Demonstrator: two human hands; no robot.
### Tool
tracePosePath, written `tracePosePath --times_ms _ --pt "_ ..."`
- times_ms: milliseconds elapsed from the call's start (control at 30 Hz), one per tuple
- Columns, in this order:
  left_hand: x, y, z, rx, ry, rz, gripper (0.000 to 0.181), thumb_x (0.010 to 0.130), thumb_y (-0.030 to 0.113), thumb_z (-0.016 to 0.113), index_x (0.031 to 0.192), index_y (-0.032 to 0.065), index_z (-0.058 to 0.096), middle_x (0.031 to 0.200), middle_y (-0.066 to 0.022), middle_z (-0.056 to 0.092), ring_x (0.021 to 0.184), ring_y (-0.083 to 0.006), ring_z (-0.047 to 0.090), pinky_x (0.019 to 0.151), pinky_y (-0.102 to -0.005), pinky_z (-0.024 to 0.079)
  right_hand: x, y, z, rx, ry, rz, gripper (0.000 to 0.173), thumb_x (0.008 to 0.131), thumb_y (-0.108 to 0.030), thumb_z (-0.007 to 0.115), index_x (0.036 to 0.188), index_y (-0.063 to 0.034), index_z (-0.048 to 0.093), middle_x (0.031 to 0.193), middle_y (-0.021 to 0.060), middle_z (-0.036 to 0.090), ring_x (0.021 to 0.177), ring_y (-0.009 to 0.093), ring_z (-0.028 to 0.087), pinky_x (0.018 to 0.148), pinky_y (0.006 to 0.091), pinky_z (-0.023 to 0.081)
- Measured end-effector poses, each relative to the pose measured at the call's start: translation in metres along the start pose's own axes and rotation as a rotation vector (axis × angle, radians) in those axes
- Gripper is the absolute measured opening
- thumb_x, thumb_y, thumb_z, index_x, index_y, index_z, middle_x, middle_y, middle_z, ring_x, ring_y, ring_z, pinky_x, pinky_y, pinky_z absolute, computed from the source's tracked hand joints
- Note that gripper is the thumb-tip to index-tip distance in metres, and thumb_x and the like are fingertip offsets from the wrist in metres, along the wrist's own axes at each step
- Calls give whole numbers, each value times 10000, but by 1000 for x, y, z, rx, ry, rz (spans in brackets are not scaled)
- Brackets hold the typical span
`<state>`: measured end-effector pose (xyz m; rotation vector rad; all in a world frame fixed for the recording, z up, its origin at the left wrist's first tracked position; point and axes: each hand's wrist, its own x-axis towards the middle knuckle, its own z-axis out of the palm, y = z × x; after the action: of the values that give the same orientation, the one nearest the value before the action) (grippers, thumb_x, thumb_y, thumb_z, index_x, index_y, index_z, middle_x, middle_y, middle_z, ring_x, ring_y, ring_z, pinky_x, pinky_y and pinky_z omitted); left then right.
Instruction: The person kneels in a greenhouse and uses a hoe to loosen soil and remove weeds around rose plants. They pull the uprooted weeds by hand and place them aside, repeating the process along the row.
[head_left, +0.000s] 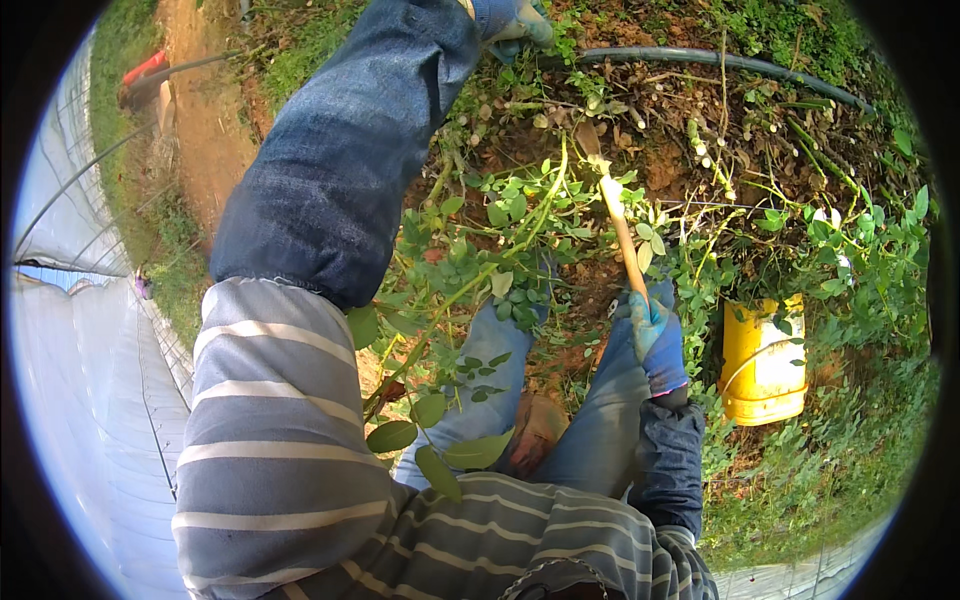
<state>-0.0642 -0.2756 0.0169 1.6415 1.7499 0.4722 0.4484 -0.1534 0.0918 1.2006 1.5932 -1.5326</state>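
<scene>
My right hand (660, 341), in a blue and teal work glove, grips the wooden handle of a hand tool (624, 232). The tool points away from me, and its narrow, brownish head lies among leaves and cut stubs, so its shape is partly hidden. At the top edge of the picture my gloved left hand (525, 26) reaches far forward to low green plants. Its fingers are partly out of frame, and whether they hold anything is unclear. A long leafy stem (480, 274), rose-like, arches up between my left arm and my knees.
A dark hose or pipe (705, 56) curves across the bed beyond the tool. To the right, a yellow bucket (763, 367) stands among leafy plants. Cut stem stubs (701, 146) stick out of dry leaves. Left are a dirt path (202, 97), a red object (145, 67) and plastic sheeting (82, 390).
</scene>
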Motion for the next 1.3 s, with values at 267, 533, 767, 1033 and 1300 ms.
tracePosePath --times_ms 267,533,767,1033,1300 --pt "23 96 16 538 -213 -376 471 938 212 661 1386 152 526 1241 -104 600 1026 -320 658 848 -459 579 -11 -8 12 -22 -13 33 426 1037 -372 534 899 -22 733 551 -64 453 476 49 360 449 258 279" --pt "40 97 34 626 -354 -189 651 876 241 741 1460 201 456 1365 -130 553 1042 -315 668 832 -423 601 -37 13 9 257 -128 234 393 1042 -389 521 960 -69 734 508 -22 490 403 75 433 397 243 355" --pt "64 94 37 632 -450 -238 648 892 156 709 1479 228 443 1464 -108 500 1075 -309 667 845 -443 600 -56 20 -4 351 -53 500 416 1026 -447 513 936 -85 698 507 30 522 383 144 551 360 285 459" --pt "70 88 47 635 -441 -299 627 860 299 759 1421 197 498 1311 -96 597 1044 -302 675 820 -445 601 -41 27 5 27 63 117 353 1029 -352 555 915 -68 731 535 -18 528 414 82 484 410 272 386" --pt "67 87 58 635 -349 -255 516 845 292 768 1299 159 563 1175 -101 630 1015 -297 674 803 -432 596 -32 19 8 271 -48 205 378 1032 -342 555 871 -38 713 544 -57 476 444 44 396 421 246 306"
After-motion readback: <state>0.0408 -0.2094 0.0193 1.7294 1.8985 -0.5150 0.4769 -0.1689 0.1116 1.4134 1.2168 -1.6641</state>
